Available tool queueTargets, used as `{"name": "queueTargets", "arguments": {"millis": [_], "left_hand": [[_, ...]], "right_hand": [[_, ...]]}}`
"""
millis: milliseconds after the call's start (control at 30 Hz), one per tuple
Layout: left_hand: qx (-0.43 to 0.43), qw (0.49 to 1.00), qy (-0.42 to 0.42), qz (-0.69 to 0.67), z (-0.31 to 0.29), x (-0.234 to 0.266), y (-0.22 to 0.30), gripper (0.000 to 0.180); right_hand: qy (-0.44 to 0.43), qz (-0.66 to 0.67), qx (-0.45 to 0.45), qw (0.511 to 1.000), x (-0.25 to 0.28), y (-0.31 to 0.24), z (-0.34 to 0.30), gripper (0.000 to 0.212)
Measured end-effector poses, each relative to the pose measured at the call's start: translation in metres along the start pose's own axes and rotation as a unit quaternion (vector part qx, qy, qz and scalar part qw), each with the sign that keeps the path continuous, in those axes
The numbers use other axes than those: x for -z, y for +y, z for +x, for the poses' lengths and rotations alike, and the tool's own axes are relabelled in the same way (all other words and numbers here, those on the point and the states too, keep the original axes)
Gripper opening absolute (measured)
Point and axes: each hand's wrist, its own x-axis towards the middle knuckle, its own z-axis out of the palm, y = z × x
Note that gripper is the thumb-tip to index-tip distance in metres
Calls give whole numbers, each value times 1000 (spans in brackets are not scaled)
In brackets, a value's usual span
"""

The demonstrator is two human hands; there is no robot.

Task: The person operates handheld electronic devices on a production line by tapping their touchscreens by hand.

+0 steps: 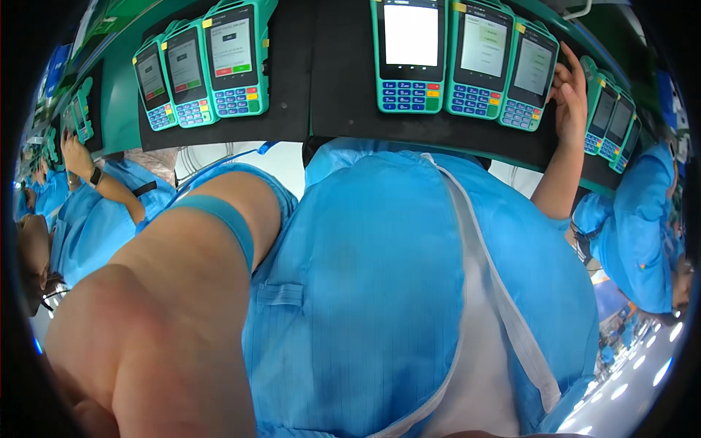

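My left hand (109, 336) is raised close up at the lower left, large in view. Its fingers run out of the picture at the bottom, so their pose is hidden. A teal band (223, 219) circles that arm. My right hand (572, 98) is at the right edge of a green handheld payment terminal (529, 77), fingers loosely bent and apart, not wrapped round it. Whether the fingertips touch its side is unclear. Left of it stand a second terminal (478, 58) with a text screen and a third terminal (410, 55) with a blank white screen.
More payment terminals (232, 58) lean in a row at the left on the black mat (314, 95). Other terminals (612, 120) stand at the far right. Co-workers in blue smocks sit on both sides; one co-worker's hand (77, 153) reaches toward terminals at the far left.
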Motion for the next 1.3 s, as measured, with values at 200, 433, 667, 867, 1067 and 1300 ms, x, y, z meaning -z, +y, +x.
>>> {"name": "queueTargets", "arguments": {"millis": [200, 433, 667, 867, 1067, 1300], "left_hand": [[-5, 1000, 2, 8, -1, 1, 4, 16], [-14, 999, 4, 28, -5, 2, 4, 18], [-38, 995, 27, 93, -10, 7, 4, 19], [22, 906, 142, 398, -68, 39, -25, 21], [338, 749, 33, 568, -175, 88, -68, 26], [401, 651, -36, 644, -229, 111, -83, 39]], "right_hand": [[13, 0, -6, 1000, 0, -2, 3, 85], [17, 20, -13, 1000, -1, 0, 2, 87], [5, 36, -13, 999, 0, -1, 2, 87], [7, 59, -16, 998, -2, -5, 0, 84], [13, 53, -6, 998, -2, -1, 1, 88], [-1, 45, -9, 999, 4, 6, -1, 84]]}}
